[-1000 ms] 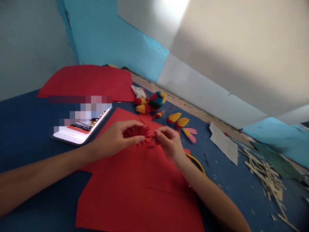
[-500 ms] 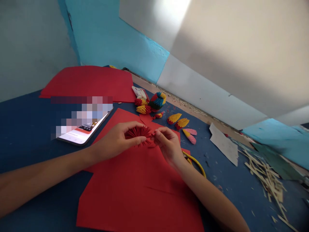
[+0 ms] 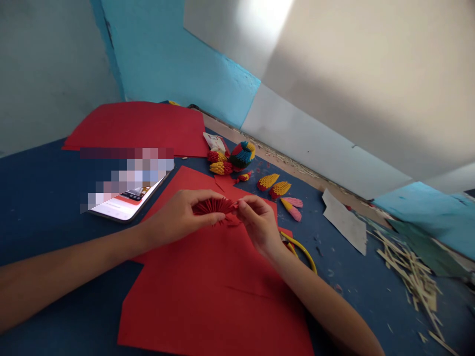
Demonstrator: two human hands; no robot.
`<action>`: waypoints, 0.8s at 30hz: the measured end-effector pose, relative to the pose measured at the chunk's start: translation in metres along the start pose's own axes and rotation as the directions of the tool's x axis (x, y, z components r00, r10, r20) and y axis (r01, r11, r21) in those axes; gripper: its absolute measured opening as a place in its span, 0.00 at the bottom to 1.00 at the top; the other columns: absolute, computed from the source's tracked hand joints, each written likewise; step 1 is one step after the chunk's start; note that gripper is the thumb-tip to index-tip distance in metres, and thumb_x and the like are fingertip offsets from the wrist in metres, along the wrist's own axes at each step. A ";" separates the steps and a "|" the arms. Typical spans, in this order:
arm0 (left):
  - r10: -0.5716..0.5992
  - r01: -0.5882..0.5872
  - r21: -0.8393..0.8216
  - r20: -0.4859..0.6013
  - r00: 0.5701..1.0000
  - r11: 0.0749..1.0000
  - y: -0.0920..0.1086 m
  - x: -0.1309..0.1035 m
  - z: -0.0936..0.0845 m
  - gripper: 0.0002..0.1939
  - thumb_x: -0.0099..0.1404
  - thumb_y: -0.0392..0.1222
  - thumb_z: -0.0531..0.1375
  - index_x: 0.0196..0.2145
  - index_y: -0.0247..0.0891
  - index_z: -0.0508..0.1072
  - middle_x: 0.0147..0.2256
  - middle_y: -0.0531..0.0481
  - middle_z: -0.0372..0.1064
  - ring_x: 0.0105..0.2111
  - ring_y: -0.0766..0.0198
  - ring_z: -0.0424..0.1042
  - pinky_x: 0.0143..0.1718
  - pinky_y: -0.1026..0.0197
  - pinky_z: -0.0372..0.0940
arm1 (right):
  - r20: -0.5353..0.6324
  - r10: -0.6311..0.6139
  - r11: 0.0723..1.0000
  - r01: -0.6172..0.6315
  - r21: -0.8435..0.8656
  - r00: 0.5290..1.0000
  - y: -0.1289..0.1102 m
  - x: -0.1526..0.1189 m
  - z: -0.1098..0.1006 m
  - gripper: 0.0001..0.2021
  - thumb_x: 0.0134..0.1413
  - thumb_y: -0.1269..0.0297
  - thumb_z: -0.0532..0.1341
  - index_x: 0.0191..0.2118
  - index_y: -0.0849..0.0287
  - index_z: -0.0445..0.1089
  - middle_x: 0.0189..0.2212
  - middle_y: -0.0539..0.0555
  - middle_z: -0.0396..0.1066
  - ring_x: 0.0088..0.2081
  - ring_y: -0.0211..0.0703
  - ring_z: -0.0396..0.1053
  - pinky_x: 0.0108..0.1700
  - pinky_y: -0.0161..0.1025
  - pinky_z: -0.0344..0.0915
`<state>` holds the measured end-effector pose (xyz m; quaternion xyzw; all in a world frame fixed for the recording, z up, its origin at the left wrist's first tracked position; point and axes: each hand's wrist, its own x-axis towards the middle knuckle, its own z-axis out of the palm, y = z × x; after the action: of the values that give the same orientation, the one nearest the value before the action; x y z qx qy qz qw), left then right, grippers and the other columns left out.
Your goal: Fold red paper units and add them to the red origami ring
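Note:
Between the thumb and fingers of my left hand [image 3: 189, 212] is a round, spiky red folded-paper piece [image 3: 212, 206]. My right hand [image 3: 258, 217] pinches a small red paper piece [image 3: 235, 205] at the right edge of the spiky one; the two look to be touching. Both hands are above large red paper sheets [image 3: 215, 306] lying on the blue table. Small red bits lie on the sheet just under the fingers.
A lit phone [image 3: 118, 210] lies at left, with a red paper stack [image 3: 141, 123] behind. Beyond my hands sit a multicoloured folded-paper figure [image 3: 242, 156] and yellow-red pieces [image 3: 280, 189]. Yellow-handled scissors [image 3: 306, 254] are by my right wrist; wood strips [image 3: 411, 272] lie far right.
The spiky red piece has tilted slightly in my left hand. The small piece in my right hand is still at its right edge, and my hands have barely moved.

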<state>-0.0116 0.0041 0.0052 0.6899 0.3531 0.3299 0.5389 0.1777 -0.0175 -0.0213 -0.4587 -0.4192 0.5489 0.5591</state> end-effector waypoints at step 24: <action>-0.036 0.036 -0.097 0.005 0.999 0.995 -0.004 -0.003 0.006 0.11 0.61 0.46 0.62 0.41 0.40 0.75 0.40 0.49 0.77 0.36 0.60 0.76 0.39 0.61 0.69 | -0.013 -0.268 0.880 0.239 -0.411 0.963 -0.010 -0.017 0.016 0.08 0.47 0.61 0.67 0.30 0.56 0.69 0.26 0.49 0.71 0.25 0.35 0.66 0.26 0.34 0.64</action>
<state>-0.0092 -0.0009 -0.0006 0.6570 0.3482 0.3357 0.5783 0.1642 -0.0330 -0.0072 -0.5245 -0.5608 0.3558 0.5328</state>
